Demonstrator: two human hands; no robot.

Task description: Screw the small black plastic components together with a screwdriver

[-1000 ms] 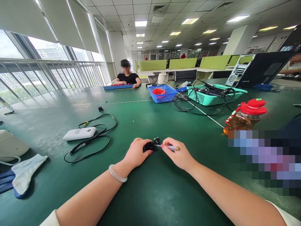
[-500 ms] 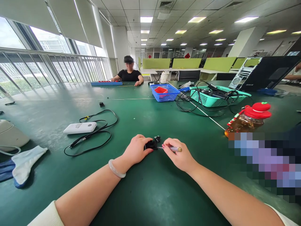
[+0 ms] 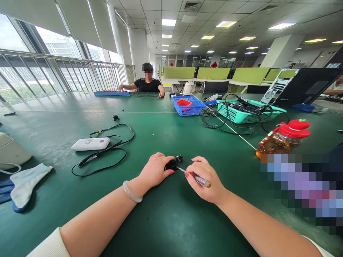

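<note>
Near the middle of the green table (image 3: 150, 228), my left hand (image 3: 154, 170) grips a small black part (image 3: 171, 165) between thumb and fingers; what kind of part it is I cannot make out. A screwdriver (image 3: 200, 180) with a clear handle and thin metal shaft is held in my right hand (image 3: 205, 178). Its tip reaches the right side of the black part, its handle slanting down to the right. Just behind the part sits another small black piece with prongs (image 3: 179, 157), apart from my fingers.
Left lie a white power bank (image 3: 90, 144), a black cable (image 3: 125, 153) and a glove (image 3: 29, 185). Behind are a blue basket (image 3: 189, 110) and a teal basket (image 3: 235, 116) of cables. A red-lidded bottle (image 3: 286, 139) stands right. A person (image 3: 148, 84) sits opposite.
My right hand has shifted slightly right and down, tilting the screwdriver's handle toward me. My left hand stays with the black part. The person opposite has moved an arm and the blue tray leftward.
</note>
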